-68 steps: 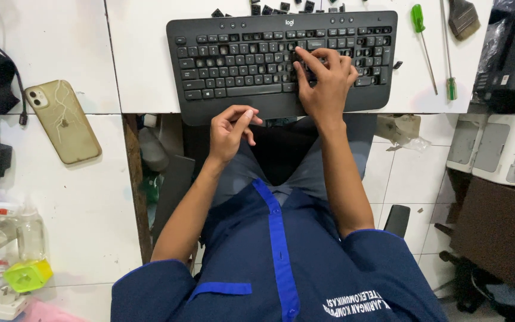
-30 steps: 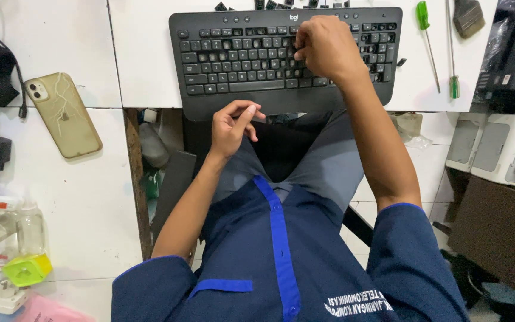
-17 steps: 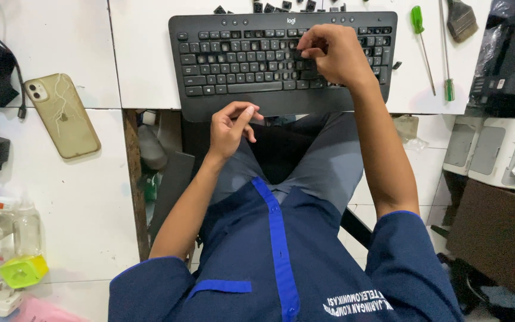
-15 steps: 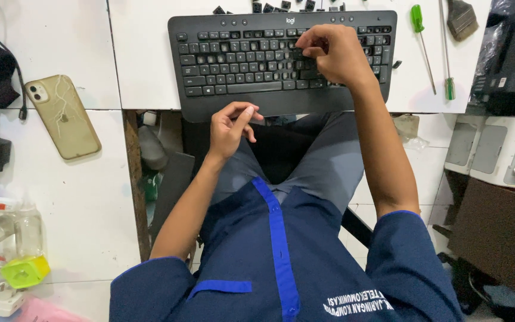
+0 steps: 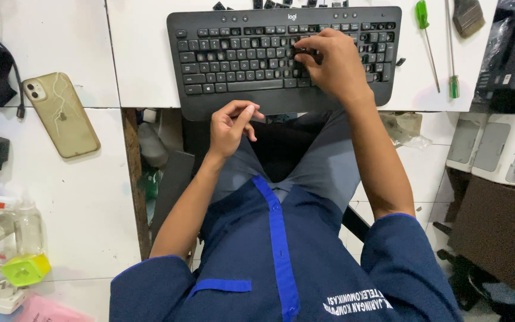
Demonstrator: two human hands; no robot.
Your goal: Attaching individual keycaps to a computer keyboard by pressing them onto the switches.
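Left hand (image 5: 230, 125) near lap, fingers curled together, holding nothing seen. Further up, right hand (image 5: 332, 62) on flat black plastic keyboard (image 5: 239, 59), fingertips pinched on a key. Keyboard lies on white surface (image 5: 144, 59), w/ green-handled screwdriver (image 5: 427, 39) beside.

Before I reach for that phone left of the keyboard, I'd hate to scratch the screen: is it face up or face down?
Face down. The phone lies flat on the white table, its back with the camera lenses showing upward.
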